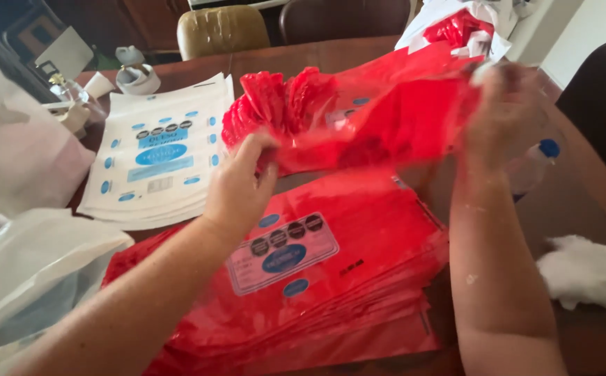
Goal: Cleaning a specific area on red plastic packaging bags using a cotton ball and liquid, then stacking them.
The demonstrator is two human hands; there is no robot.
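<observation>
The left hand (237, 184) is closed on the near edge of a red plastic bag (379, 118) held up above the table, and the right hand (501, 104), blurred, grips the same bag at its far end, so the film hangs stretched between the two. Doing this well seems to call for keeping both pinches on a single layer and holding the bag taut, since thin film like this probably clings and bunches; the ruffled folds just beyond the left hand suggest several layers gathered there. Directly below both hands lies a thick stack of red printed bags (331, 278), and beyond the left hand, further left, a stack of white printed bags (164, 153). Near the right forearm stands a clear bottle with a blue cap (534, 166), close enough to be knocked, with a wad of white cotton (585, 268) beside it. Loose clear plastic (31, 271) crowds the left arm.
</observation>
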